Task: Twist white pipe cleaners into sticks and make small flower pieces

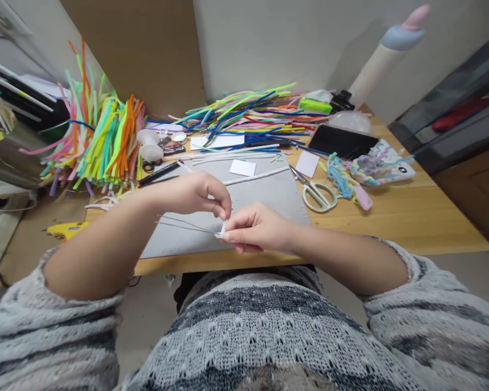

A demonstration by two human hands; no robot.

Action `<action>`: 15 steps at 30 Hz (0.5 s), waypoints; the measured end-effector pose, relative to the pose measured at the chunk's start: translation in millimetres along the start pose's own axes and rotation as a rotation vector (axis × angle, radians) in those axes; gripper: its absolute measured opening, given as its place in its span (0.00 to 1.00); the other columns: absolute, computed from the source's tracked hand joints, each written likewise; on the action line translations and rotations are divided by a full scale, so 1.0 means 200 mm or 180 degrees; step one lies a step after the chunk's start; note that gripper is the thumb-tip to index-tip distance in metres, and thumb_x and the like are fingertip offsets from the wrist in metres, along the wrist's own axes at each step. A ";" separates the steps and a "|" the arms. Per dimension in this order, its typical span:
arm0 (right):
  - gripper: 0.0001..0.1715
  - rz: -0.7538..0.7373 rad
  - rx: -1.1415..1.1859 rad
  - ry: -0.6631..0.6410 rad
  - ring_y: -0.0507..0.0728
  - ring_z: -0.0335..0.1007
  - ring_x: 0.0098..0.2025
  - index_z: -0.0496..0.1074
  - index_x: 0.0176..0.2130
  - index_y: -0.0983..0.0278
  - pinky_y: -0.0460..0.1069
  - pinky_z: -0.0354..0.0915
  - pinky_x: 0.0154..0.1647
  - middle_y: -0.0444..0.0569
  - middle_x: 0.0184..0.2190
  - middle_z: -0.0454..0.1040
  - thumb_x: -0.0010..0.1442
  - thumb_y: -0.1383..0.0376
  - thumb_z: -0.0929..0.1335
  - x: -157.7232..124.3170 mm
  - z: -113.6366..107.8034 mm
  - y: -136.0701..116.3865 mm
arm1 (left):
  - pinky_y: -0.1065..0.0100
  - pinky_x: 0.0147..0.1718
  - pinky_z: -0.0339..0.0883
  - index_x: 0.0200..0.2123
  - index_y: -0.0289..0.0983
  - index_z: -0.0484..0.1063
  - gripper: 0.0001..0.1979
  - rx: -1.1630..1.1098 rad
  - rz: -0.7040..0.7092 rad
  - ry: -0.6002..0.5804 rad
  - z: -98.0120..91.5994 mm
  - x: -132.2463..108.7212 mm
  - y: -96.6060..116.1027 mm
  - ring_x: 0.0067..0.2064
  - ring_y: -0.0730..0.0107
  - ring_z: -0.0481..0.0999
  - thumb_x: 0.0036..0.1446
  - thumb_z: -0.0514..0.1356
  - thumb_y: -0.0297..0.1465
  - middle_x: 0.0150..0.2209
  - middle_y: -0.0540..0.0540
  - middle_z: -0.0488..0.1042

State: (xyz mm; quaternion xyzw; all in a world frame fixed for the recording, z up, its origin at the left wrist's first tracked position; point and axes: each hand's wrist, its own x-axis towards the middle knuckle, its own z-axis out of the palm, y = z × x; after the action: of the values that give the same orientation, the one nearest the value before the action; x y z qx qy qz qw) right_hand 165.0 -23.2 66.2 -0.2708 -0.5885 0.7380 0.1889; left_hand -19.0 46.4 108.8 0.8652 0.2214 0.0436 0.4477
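Between my two hands is a small white pipe cleaner piece (223, 227), with thin bare wires (187, 224) sticking out to the left. My right hand (263, 231) pinches it between thumb and fingertips. From above, my left hand (201, 196) closes thumb and forefinger on its upper end. Both hands hang over the front part of a grey mat (171, 244). Just beyond them a long white pipe cleaner (264, 175) lies on the mat, near a small white card (243, 168). The fingers hide most of the held piece.
Scissors (320, 195) lie right of the mat, near a dark-screened phone (342, 142) and a pastel scrunched strap (383, 163). Coloured pipe cleaners (248, 111) are heaped at the back, with an upright bundle (106, 141) at left. A yellow glue gun (67, 230) lies by my left forearm.
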 end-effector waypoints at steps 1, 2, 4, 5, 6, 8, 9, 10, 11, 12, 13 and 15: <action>0.09 -0.0079 0.0158 0.0032 0.43 0.56 0.13 0.71 0.28 0.68 0.40 0.49 0.11 0.38 0.16 0.67 0.54 0.63 0.67 -0.01 0.00 -0.01 | 0.70 0.27 0.64 0.25 0.37 0.76 0.10 -0.0357 -0.0086 0.0139 0.03 0.00 -0.02 0.26 0.70 0.71 0.50 0.62 0.38 0.23 0.46 0.74; 0.09 -0.0165 0.0279 0.0106 0.43 0.56 0.13 0.71 0.30 0.67 0.40 0.49 0.11 0.38 0.16 0.67 0.54 0.62 0.67 -0.01 0.00 -0.01 | 0.71 0.25 0.64 0.24 0.36 0.75 0.12 -0.0690 -0.0175 0.0342 0.06 0.00 -0.04 0.25 0.71 0.70 0.48 0.63 0.40 0.22 0.46 0.73; 0.10 -0.0383 0.0409 0.0373 0.43 0.55 0.12 0.71 0.31 0.67 0.40 0.48 0.10 0.38 0.16 0.67 0.54 0.62 0.67 -0.02 -0.02 -0.02 | 0.74 0.20 0.60 0.23 0.34 0.72 0.16 -0.1280 -0.0313 0.0937 0.15 0.01 -0.08 0.21 0.75 0.67 0.46 0.64 0.43 0.19 0.48 0.70; 0.10 -0.0507 0.0421 0.0528 0.42 0.55 0.12 0.71 0.31 0.67 0.40 0.48 0.10 0.38 0.16 0.67 0.55 0.61 0.67 -0.02 -0.03 -0.03 | 0.75 0.19 0.58 0.24 0.33 0.71 0.17 -0.1474 -0.0361 0.1249 0.19 0.01 -0.09 0.20 0.77 0.65 0.46 0.64 0.43 0.18 0.50 0.69; 0.10 -0.0624 0.0391 0.0680 0.42 0.54 0.12 0.70 0.30 0.66 0.40 0.48 0.10 0.38 0.16 0.67 0.55 0.61 0.66 -0.02 -0.05 -0.03 | 0.75 0.18 0.57 0.24 0.33 0.70 0.17 -0.1562 -0.0404 0.1508 0.24 0.01 -0.09 0.19 0.78 0.64 0.47 0.63 0.43 0.18 0.50 0.68; 0.10 -0.0783 0.0219 0.0992 0.42 0.54 0.11 0.70 0.29 0.66 0.40 0.48 0.10 0.38 0.16 0.67 0.56 0.61 0.66 -0.01 -0.08 -0.03 | 0.75 0.18 0.56 0.24 0.33 0.69 0.15 -0.1368 -0.0465 0.2001 0.33 0.02 -0.09 0.19 0.78 0.62 0.51 0.61 0.41 0.17 0.52 0.67; 0.11 -0.0821 0.0092 0.1151 0.43 0.54 0.11 0.70 0.28 0.66 0.41 0.49 0.10 0.38 0.16 0.67 0.56 0.61 0.66 -0.01 -0.10 -0.03 | 0.74 0.19 0.57 0.24 0.33 0.69 0.14 -0.1055 -0.0487 0.2236 0.37 0.02 -0.08 0.20 0.78 0.63 0.53 0.60 0.39 0.18 0.51 0.67; 0.11 -0.0828 -0.0064 0.1316 0.43 0.54 0.12 0.70 0.28 0.66 0.41 0.49 0.11 0.38 0.16 0.67 0.56 0.61 0.66 0.00 -0.12 -0.02 | 0.74 0.21 0.57 0.25 0.34 0.70 0.12 -0.0590 -0.0475 0.2487 0.41 0.02 -0.06 0.21 0.77 0.64 0.54 0.58 0.37 0.19 0.51 0.68; 0.11 -0.0806 -0.0251 0.1481 0.43 0.54 0.12 0.70 0.28 0.66 0.41 0.50 0.11 0.39 0.16 0.66 0.56 0.61 0.66 0.00 -0.14 -0.02 | 0.73 0.23 0.58 0.26 0.34 0.70 0.11 0.0016 -0.0437 0.2694 0.44 0.02 -0.05 0.22 0.76 0.65 0.56 0.57 0.34 0.20 0.50 0.70; 0.11 -0.0765 -0.0483 0.1614 0.44 0.55 0.12 0.70 0.27 0.67 0.42 0.50 0.12 0.39 0.15 0.66 0.56 0.61 0.65 0.01 -0.15 -0.01 | 0.72 0.24 0.58 0.27 0.34 0.71 0.10 0.0694 -0.0366 0.2819 0.46 0.01 -0.03 0.24 0.75 0.67 0.57 0.56 0.32 0.22 0.49 0.71; 0.12 -0.0719 -0.0758 0.1703 0.44 0.55 0.12 0.70 0.27 0.67 0.42 0.51 0.14 0.39 0.15 0.66 0.56 0.61 0.65 0.01 -0.16 0.01 | 0.70 0.26 0.58 0.27 0.34 0.71 0.09 0.1385 -0.0275 0.2852 0.46 0.00 -0.01 0.25 0.74 0.67 0.57 0.56 0.31 0.23 0.49 0.72; 0.13 -0.0694 -0.1390 0.1778 0.44 0.56 0.15 0.70 0.26 0.67 0.42 0.53 0.17 0.40 0.16 0.66 0.57 0.62 0.64 0.01 -0.17 0.03 | 0.68 0.28 0.56 0.28 0.35 0.72 0.09 0.2537 -0.0062 0.2613 0.44 -0.02 0.04 0.27 0.71 0.68 0.58 0.55 0.28 0.24 0.48 0.73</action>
State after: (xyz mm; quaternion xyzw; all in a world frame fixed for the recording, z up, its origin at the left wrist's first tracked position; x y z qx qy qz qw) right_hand 184.6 2.3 54.5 -0.4315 -0.6833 0.4681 0.3575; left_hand 4.4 -26.6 62.9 0.8773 0.3845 0.2851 -0.0356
